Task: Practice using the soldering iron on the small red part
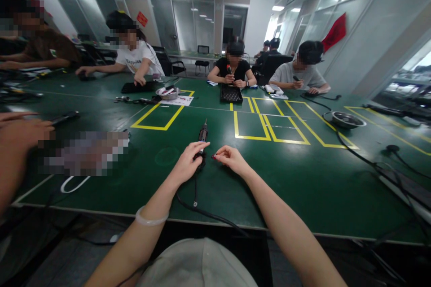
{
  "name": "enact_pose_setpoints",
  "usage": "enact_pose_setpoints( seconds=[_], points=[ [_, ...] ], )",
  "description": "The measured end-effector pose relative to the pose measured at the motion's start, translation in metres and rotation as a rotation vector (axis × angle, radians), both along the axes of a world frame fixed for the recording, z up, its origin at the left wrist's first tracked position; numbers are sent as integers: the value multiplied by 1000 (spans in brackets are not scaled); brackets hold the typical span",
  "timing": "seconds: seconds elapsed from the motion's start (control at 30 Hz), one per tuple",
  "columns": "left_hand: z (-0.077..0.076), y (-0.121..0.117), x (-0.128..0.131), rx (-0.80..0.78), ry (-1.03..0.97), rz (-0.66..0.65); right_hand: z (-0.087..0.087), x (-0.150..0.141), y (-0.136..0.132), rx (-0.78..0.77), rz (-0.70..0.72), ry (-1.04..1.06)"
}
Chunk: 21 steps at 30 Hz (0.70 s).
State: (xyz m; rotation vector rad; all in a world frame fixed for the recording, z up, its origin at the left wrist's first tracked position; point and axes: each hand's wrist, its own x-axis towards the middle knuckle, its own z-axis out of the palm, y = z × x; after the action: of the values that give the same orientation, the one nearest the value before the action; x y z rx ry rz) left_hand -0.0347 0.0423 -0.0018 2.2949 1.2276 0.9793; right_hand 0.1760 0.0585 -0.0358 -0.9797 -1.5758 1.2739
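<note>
A dark electric screwdriver (203, 134) lies on the green table, its thin bit pointing away from me. My left hand (190, 160) is closed over its body, thumb on the near side and fingers across the top. From its rear end a black cable (215, 216) runs down over the table's front edge. Just to the right, my right hand (230, 160) pinches a small red piece (213, 157) between thumb and fingertips. That piece is too small to name, and it is apart from the screwdriver.
Yellow tape outlines (252, 136) mark the green table (215, 193). A metal bowl (348, 119) and cables stand at the right. A blurred pouch (90, 152) with a white strap lies left. Across the table, a co-worker sits behind a black tray (231, 95); other people work alongside.
</note>
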Motion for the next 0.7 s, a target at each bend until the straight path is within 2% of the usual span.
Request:
enact_pose_setpoints(
  seconds=[0.1,0.17,0.23,0.33,0.6,0.7],
  points=[
    [-11,13,-13,-135,-54,223,-7,-5,2,60,-36,-39],
    [-19,18,-17,-235,1,305,-10,-11,2,116,-66,-106],
    [-23,19,-17,-272,95,294,-11,-16,0,160,-88,-159],
    [-24,15,-13,-232,183,268,-12,-22,-3,201,-102,-213],
    [-18,4,-3,-145,257,237,-11,-28,-2,322,-196,-434],
    [-15,0,-1,-135,278,244,-9,-29,-3,315,-201,-430]
  ],
)
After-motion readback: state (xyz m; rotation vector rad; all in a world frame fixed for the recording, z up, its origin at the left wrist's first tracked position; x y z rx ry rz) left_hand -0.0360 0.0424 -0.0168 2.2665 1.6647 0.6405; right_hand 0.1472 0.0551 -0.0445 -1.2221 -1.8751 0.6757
